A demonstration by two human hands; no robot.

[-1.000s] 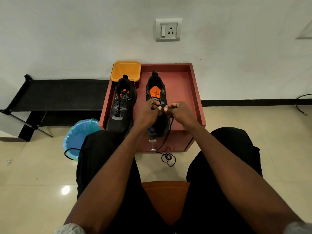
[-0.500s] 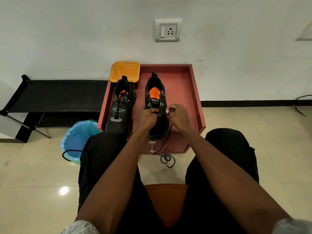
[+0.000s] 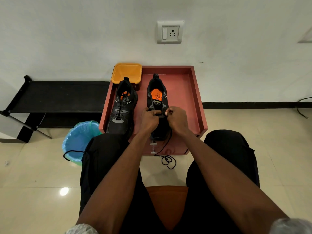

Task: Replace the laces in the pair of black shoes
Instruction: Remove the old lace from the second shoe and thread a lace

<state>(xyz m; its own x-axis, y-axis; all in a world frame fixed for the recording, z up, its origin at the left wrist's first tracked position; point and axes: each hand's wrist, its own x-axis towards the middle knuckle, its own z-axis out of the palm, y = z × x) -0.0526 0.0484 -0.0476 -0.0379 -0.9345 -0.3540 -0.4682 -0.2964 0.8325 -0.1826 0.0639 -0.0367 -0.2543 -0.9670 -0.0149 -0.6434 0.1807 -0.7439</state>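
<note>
Two black mesh running shoes with orange insoles stood side by side, toes toward the seated person, on a low red-brown wooden table with a raised rim (image 3: 194, 92). The left-hand shoe (image 3: 122, 108) carried a black lace crossed through its eyelets up to the collar and appeared fully laced, though whether that lace was the new one could not be determined. The right-hand shoe (image 3: 157, 98) showed an open throat with its orange insole exposed and no lacing visible above the hands.

Both hands were at work over the midfoot of the right-hand shoe. The left hand (image 3: 149, 119) had its fingers curled, thumb and forefinger pinched at the eyelet row on what appeared to be the lace. The right hand (image 3: 177, 119) was likewise curled, pinching the thin black shoelace (image 3: 166, 144) at the opposite eyelet. That lace ran down past the toe, over the table's front edge, and ended in a loose coil on the tiled floor.

Another black cord (image 3: 71, 153) hung over the rim of a blue-lined waste bin (image 3: 79, 137), judged to be a discarded lace.

Assessment: one shoe seemingly complete; the second only at its lower eyelets, with the upper rows and tying outstanding.
</note>
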